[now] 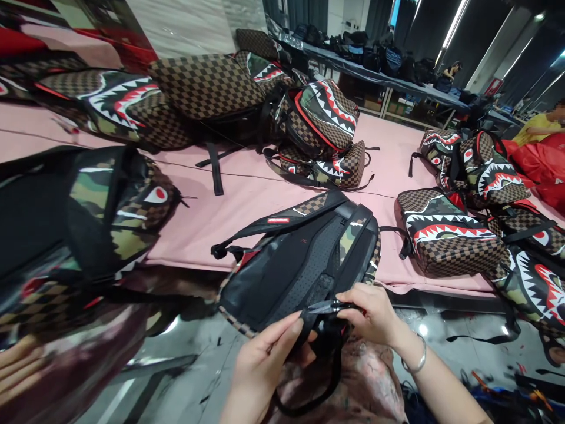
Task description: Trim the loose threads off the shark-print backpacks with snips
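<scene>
A backpack [278,288] lies back panel up across the table edge, its padded shoulder straps uppermost and its near end towards my lap. My left hand [265,359] pinches a black webbing strap [306,327] by that near end. Closed around a small pair of thread snips [325,307], my right hand [373,312] holds the blades pointing left, close to the webbing at my left fingertips. Whether the blades touch the strap I cannot tell. A loop of black strap hangs below my hands over my lap.
A pink-covered table [194,218] carries several checkered shark-mouth backpacks, among them a bag [445,235] on the right and a stacked pair [326,118] behind. At left, a co-worker's hand [20,365] is beside another backpack [97,218]. Dark bags [366,53] lie on a far table.
</scene>
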`<action>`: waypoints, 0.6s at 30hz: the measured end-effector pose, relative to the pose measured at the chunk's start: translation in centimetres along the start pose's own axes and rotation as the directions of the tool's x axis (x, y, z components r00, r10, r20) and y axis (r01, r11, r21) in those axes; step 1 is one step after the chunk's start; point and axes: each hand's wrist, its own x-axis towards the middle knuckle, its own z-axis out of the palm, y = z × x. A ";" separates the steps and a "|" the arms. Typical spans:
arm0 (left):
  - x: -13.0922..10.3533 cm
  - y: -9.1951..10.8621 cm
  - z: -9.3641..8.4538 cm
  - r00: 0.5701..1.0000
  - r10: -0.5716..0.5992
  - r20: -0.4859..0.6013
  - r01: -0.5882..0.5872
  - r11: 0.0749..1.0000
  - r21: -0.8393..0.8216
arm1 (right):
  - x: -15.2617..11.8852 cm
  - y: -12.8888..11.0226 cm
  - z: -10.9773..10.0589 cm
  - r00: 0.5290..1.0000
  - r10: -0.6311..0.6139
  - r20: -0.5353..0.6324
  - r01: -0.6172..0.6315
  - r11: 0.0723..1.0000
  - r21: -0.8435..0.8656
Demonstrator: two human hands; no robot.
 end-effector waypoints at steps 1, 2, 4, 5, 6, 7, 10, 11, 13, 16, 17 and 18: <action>0.0 0.0 0.1 1.000 0.001 -0.006 -0.001 1.000 0.000 | 0.0 0.0 0.0 1.000 0.001 -0.001 -0.001 1.000 0.015; -0.1 0.0 0.3 1.000 0.005 -0.010 -0.005 1.000 0.002 | 0.0 -0.1 -0.1 1.000 0.001 0.000 -0.001 0.999 0.034; -0.1 0.0 0.5 1.000 0.019 -0.017 -0.019 1.000 0.007 | 0.1 -0.2 0.0 1.000 0.002 -0.006 -0.002 0.998 0.068; -0.2 0.0 0.6 0.999 0.029 -0.021 -0.029 1.000 0.010 | 0.1 -0.3 0.0 1.000 0.002 -0.015 -0.001 0.997 0.075; -0.2 -0.1 0.7 0.999 0.042 -0.023 -0.041 0.999 0.015 | 0.1 -0.4 0.0 1.000 0.003 -0.025 -0.001 0.997 0.076; -0.2 -0.1 0.7 0.998 0.053 -0.021 -0.052 0.998 0.021 | 0.1 -0.6 0.1 0.999 0.004 -0.035 -0.002 0.997 0.073; -0.2 -0.5 0.6 0.998 0.060 0.001 -0.060 0.998 0.025 | 0.1 -0.8 0.3 0.998 0.018 -0.052 -0.013 0.996 0.088; -0.1 -0.6 0.5 0.999 0.051 0.009 -0.051 0.999 0.005 | 0.1 -0.8 0.3 0.997 0.031 -0.065 -0.023 0.994 0.109; 0.1 -0.9 0.1 1.000 0.022 0.017 -0.021 0.999 -0.048 | 0.0 -0.6 0.4 0.991 0.070 -0.111 -0.053 0.987 0.151; 0.5 -1.0 -0.4 1.000 -0.002 -0.007 0.001 0.998 -0.070 | -0.1 -0.1 0.3 0.986 0.092 -0.136 -0.071 0.986 0.148; 0.6 -0.9 -0.5 1.000 0.001 -0.020 -0.002 0.999 -0.055 | -0.1 0.1 0.1 0.990 0.076 -0.117 -0.061 0.990 0.127; 0.6 -0.8 -0.6 1.000 0.007 -0.030 -0.008 0.999 -0.035 | -0.2 0.2 0.0 0.995 0.053 -0.088 -0.044 0.994 0.101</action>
